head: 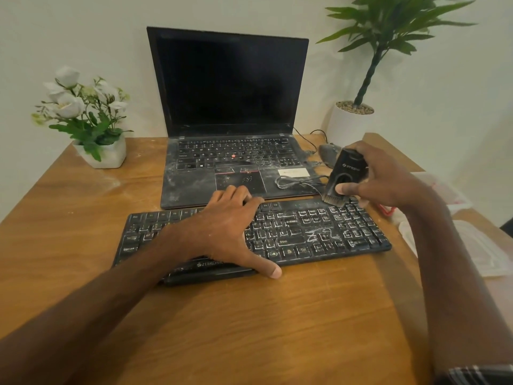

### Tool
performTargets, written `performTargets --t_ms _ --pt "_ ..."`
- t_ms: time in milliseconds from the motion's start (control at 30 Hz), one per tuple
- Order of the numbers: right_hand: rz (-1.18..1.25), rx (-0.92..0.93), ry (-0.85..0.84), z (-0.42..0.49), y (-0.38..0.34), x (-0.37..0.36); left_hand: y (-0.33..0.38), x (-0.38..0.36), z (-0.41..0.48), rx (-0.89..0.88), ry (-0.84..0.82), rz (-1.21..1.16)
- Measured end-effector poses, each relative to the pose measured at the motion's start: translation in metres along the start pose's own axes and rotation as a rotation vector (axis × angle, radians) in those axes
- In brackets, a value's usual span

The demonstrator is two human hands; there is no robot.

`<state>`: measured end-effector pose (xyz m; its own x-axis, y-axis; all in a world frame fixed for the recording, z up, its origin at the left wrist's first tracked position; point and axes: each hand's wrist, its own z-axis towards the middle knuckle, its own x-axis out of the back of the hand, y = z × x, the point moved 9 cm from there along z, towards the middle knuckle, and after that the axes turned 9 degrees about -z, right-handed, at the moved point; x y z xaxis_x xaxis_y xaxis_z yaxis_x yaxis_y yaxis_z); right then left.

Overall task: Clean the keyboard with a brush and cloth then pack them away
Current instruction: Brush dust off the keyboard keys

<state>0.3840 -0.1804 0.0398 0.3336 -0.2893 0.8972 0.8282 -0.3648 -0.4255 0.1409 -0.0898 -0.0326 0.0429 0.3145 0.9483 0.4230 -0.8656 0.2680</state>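
**White dust over the keys: brushing looks barely begun**

White powder lies between most keys of the black keyboard (319, 234), which sits on the wooden table (249, 315) just in front of the laptop (230, 107). The job therefore looks to be at an early stage.

The left hand (222, 229) rests flat on the keyboard's middle, fingers spread and thumb reaching its front edge. The right hand (383, 176) grips the brush (344, 173) between thumb and curled fingers, with the bristles touching the far right corner.

Most of the brushing, the wiping and the packing away appear to remain.

By count there are one keyboard, one brush, one dusty laptop and two potted plants (105, 157). Pale material (477, 245) at the right edge may be the cloth, though this cannot be confirmed.
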Motion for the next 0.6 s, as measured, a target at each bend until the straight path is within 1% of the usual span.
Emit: performTargets --t_ms 133,267,333,400,500,600 --pt "-0.052 -0.041 0.035 0.001 0.005 0.002 0.0 0.001 0.0 0.003 -0.002 -0.012" --pt "-0.188 -0.043 0.183 0.0 -0.004 0.007 0.001 0.002 -0.001 -0.009 0.005 -0.003" --pt "-0.131 -0.028 0.209 -0.002 -0.006 0.014 0.001 0.001 -0.002 -0.01 0.002 -0.002" --pt "-0.067 -0.016 0.183 -0.004 -0.005 0.019 0.001 0.001 -0.002 -0.009 0.0 -0.008" --pt "-0.09 -0.005 0.045 -0.004 -0.006 0.006 -0.001 0.001 0.0 -0.013 0.014 -0.012" --pt "-0.063 -0.034 0.048 -0.001 -0.001 0.0 -0.001 0.0 0.001 -0.009 0.009 -0.015"
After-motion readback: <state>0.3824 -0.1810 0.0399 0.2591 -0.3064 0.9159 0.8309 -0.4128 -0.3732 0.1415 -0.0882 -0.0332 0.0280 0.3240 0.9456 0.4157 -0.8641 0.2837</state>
